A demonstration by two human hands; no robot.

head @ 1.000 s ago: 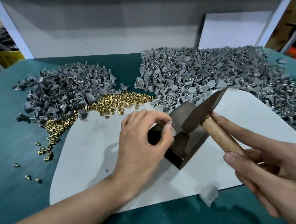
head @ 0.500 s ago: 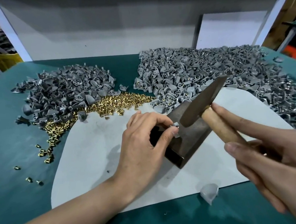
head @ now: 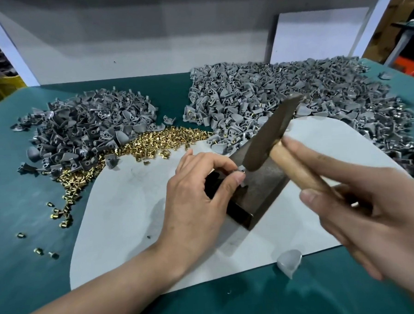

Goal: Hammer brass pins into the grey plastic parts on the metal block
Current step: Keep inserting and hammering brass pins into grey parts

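Observation:
A dark metal block (head: 262,185) sits on a white sheet (head: 122,216) in the middle of the green table. My left hand (head: 198,203) pinches a small grey plastic part (head: 241,175) against the block's top, thumb and fingers curled round it. My right hand (head: 362,211) grips the wooden handle of a hammer (head: 269,134). The hammer's dark head points down, and its lower face touches or nearly touches the part. A heap of brass pins (head: 157,142) lies behind the sheet.
One pile of grey plastic parts (head: 84,132) lies at the back left, a bigger pile (head: 294,97) at the back right. Loose pins (head: 38,251) dot the green table on the left. A single grey part (head: 289,263) rests at the sheet's near edge.
The hammer head rose half a second ago and has now come back down onto the part. My left hand stays on the block holding the part.

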